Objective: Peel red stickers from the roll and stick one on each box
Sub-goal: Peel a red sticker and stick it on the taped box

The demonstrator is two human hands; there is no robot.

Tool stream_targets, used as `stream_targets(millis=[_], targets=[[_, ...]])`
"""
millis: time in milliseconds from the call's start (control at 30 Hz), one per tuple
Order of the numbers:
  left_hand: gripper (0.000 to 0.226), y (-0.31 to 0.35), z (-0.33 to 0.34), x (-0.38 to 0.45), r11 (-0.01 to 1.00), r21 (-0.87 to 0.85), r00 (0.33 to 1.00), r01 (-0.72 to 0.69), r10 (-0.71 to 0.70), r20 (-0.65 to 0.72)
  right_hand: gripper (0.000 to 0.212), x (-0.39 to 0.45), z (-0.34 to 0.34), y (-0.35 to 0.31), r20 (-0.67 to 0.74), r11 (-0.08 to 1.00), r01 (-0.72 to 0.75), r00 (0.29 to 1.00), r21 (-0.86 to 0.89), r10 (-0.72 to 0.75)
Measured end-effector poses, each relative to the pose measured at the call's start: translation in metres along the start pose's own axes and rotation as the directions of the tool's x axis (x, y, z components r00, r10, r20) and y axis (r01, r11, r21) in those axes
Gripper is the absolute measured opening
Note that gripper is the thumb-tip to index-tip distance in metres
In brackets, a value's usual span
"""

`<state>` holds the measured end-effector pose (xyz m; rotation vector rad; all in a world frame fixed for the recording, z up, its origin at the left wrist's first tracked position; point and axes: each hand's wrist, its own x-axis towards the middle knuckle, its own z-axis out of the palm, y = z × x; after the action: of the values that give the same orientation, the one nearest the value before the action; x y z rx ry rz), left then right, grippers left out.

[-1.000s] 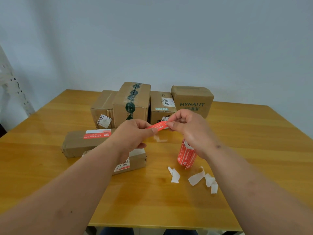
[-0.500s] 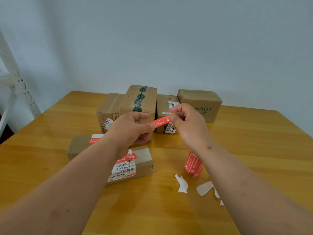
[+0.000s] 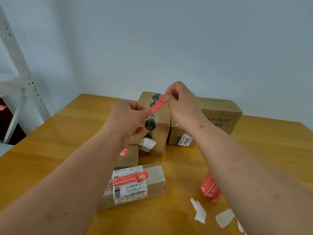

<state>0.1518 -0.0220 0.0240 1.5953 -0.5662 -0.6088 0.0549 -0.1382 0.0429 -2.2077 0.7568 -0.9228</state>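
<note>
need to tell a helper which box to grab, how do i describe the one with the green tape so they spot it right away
On the wooden table, look at the row of cardboard boxes along the far edge. The green-tape box is the tallest, just left of the HYNAUT box. It alone has a dark green patterned tape strip running over its top and down its front.

Single head view, looking forward and down, close over table (image 3: pixel 50 150), facing wall (image 3: pixel 169 39)

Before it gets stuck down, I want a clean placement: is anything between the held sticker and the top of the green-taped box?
Nothing visible. Both hands hold the sticker stretched just above the green-taped box, whose top looks bare.
</note>
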Motion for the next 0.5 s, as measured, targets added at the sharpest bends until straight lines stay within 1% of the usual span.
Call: stream_targets(millis=[100, 200, 267, 300, 367, 400, 433, 500], targets=[[0.007, 0.007, -0.002, 0.014, 0.997, -0.081, 0.999, -0.006, 0.002, -0.05, 0.013, 0.024, 0.003, -0.004, -0.044, 0.999, 0.011, 0.999, 0.05, -0.009], [0.023, 0.009, -0.003, 0.025, 0.999, -0.036, 0.996, -0.041, 0.038, -0.084, 0.014, 0.045, 0.008, -0.002, -0.033, 0.998, 0.003, 0.999, 0.069, -0.001], [0.041, 0.004, -0.001, 0.029, 0.993, 0.089, 0.993, -0.081, 0.089, -0.083, 0.014, 0.055, 0.016, 0.002, -0.005, 0.997, -0.025, 1.0, 0.076, 0.026], [0.053, 0.0, 0.001, 0.03, 0.974, 0.208, 0.99, -0.092, 0.111, -0.085, 0.014, 0.06, 0.02, 0.005, 0.002, 0.996, -0.043, 0.999, 0.079, 0.043], [0.082, -0.012, 0.005, 0.035, 0.875, 0.479, 0.989, -0.069, 0.122, -0.081, 0.014, 0.065, 0.03, 0.01, -0.001, 0.994, -0.073, 0.997, 0.085, 0.073], [0.092, -0.018, 0.007, 0.036, 0.827, 0.559, 0.99, -0.062, 0.124, -0.074, 0.015, 0.066, 0.035, 0.013, -0.004, 0.993, -0.081, 0.997, 0.081, 0.082], [0.098, -0.023, 0.01, 0.037, 0.8, 0.596, 0.989, -0.07, 0.134, -0.063, 0.015, 0.067, 0.039, 0.015, -0.004, 0.993, -0.088, 0.996, 0.073, 0.088], [0.102, -0.029, 0.012, 0.04, 0.803, 0.588, 0.986, -0.1, 0.157, -0.047, 0.014, 0.064, 0.045, 0.02, -0.006, 0.992, -0.109, 0.994, 0.061, 0.11]])
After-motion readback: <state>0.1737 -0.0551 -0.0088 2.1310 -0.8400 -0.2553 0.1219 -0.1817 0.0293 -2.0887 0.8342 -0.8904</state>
